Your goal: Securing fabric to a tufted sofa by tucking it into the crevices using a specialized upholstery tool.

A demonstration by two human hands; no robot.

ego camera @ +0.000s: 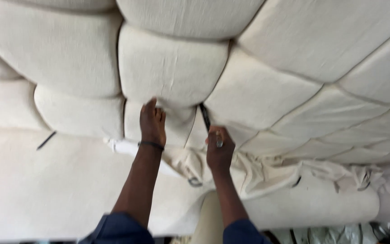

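Nearest the camera, loose cream fabric (pixel 249 174) hangs bunched below the padded panels, and that slack could, I judge, crease or shift out of line if the right hand (pixel 220 151) pulls the dark strap (pixel 204 116) unevenly. The right hand is closed around the strap's lower end (a small metal piece shows between its fingers), so the strap runs up and slightly left from the grip into the seam. Further off, the left hand (pixel 152 126) lies flat with fingers together, pressing the tufted cushion panel (pixel 170 68) just left of that seam.
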